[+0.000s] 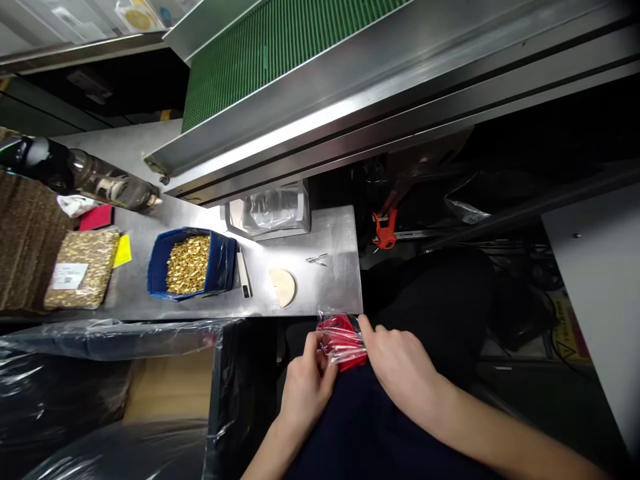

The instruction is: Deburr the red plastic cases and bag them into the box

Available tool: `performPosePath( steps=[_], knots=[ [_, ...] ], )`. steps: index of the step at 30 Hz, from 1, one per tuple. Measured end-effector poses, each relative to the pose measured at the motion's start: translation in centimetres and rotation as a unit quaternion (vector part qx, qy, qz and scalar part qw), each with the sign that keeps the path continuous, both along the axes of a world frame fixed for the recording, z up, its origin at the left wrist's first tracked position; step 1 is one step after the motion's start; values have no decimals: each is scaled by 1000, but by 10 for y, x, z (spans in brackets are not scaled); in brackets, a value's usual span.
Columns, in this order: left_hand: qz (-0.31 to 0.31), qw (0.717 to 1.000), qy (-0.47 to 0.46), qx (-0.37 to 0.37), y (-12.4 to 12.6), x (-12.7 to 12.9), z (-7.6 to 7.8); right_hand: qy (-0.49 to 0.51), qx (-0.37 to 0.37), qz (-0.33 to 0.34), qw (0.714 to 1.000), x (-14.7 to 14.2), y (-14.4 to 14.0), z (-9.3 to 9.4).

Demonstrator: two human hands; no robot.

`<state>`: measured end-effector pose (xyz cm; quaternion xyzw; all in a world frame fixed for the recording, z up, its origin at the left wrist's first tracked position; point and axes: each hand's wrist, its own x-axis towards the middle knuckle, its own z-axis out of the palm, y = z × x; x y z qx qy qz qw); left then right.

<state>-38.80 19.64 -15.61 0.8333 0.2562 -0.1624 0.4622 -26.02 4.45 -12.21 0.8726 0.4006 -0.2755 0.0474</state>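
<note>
Both hands hold a small red item wrapped in clear plastic [343, 341] just below the front edge of the steel table [330, 233], over my dark-clothed lap. My left hand [306, 385] pinches its left side with thumb and fingers. My right hand [400, 365] covers its right side, index finger along the top edge of the wrap.
On the table stand a blue bin of small gold pieces [190, 263], a bagged pack of gold pieces [81, 269], a round beige disc [283, 287], tweezers [317, 258] and a clear plastic holder [273, 212]. A green conveyor belt [270, 47] runs above. A plastic-lined cardboard box [165, 387] sits at the lower left.
</note>
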Motion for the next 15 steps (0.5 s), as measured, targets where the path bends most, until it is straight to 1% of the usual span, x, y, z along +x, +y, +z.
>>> performPosePath(
  steps=[3,6,8,9,10,12,13,15],
  knots=[
    [-11,999,-39,13,3,-9,4,14,15,-7,1000,-6,-14,1],
    [-59,989,-107,82,10,-13,10,18,70,-50,996,-2,-22,7],
    [-84,977,-133,145,17,-6,21,0,125,-80,989,5,-22,16],
    [-90,973,-127,171,21,1,29,-13,151,-91,984,10,-21,21],
    [-94,973,-103,181,26,9,39,-23,169,-96,981,15,-19,26],
    [-128,979,-11,156,37,28,64,-23,183,-87,979,25,-17,36],
    [-153,981,26,116,42,37,77,-10,183,-75,980,29,-18,40],
    [-167,985,52,12,53,50,99,39,181,-57,981,36,-22,46]
  ],
)
